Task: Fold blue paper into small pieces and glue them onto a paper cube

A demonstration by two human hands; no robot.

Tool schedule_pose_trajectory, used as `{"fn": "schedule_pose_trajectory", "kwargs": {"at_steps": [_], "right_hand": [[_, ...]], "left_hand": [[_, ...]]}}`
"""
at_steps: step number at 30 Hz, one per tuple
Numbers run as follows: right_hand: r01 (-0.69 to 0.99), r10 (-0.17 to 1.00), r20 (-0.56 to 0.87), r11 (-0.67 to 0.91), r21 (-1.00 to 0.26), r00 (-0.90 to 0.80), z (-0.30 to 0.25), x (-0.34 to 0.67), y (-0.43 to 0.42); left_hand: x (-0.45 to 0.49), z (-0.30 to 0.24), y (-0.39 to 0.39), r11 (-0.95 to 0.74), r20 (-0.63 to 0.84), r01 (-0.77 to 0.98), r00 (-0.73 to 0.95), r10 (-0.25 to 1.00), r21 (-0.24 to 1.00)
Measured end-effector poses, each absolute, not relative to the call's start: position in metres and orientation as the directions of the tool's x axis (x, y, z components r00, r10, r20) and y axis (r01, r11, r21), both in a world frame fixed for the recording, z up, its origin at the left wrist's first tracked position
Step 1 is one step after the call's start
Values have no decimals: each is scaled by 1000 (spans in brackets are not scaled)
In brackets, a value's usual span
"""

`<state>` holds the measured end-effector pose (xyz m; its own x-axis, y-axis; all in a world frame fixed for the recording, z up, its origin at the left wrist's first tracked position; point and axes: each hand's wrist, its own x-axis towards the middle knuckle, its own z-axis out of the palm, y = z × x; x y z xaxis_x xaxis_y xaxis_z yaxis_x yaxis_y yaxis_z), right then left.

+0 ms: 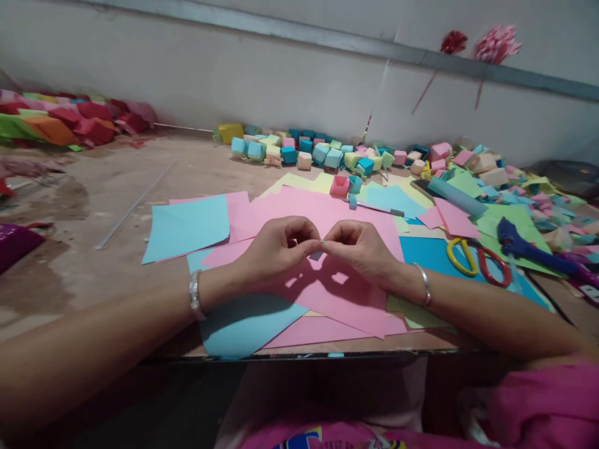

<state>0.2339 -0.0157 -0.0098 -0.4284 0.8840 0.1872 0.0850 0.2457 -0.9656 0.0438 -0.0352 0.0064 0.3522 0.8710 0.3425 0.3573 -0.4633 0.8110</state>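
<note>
My left hand [276, 252] and my right hand [362, 252] meet over the pink paper [346, 312], thumbs and forefingers pinched together tip to tip. Between them is a small blue-grey piece [317, 255], mostly covered by my fingers; it looks like paper, but its shape is hard to make out. Light blue sheets [187, 227] lie under and beside my left wrist. Just beyond my hands stand a small pink paper box [339, 186] and a light blue one [354, 184]. A pen [381, 209] lies near them.
Scissors [461, 257] with yellow and red handles and a blue glue gun [528, 246] lie at the right. Many small paper boxes [304, 161] line the wall, with larger ones [93, 128] at far left. A clear strip [135, 206] lies on the table's left.
</note>
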Motion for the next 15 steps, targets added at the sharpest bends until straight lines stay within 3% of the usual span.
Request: {"fn": "schedule_pose_trajectory", "kwargs": {"at_steps": [3, 7, 11, 15], "right_hand": [[-67, 909, 129, 111, -991, -396, -12, 233, -9], [-200, 929, 187, 127, -971, -319, -15, 232, -3], [-191, 934, 208, 157, -969, -290, -16, 231, -5], [-147, 935, 214, 178, -973, -282, -17, 232, -6]], "left_hand": [[42, 6, -32, -374, 296, 301, 273, 915, 877], [42, 5, -29, -217, 190, 180, 157, 969, 959], [44, 8, -32, -35, 20, 55, 255, 967, 998], [42, 8, -33, -10, 10, 1, 305, 952, 1000]]}}
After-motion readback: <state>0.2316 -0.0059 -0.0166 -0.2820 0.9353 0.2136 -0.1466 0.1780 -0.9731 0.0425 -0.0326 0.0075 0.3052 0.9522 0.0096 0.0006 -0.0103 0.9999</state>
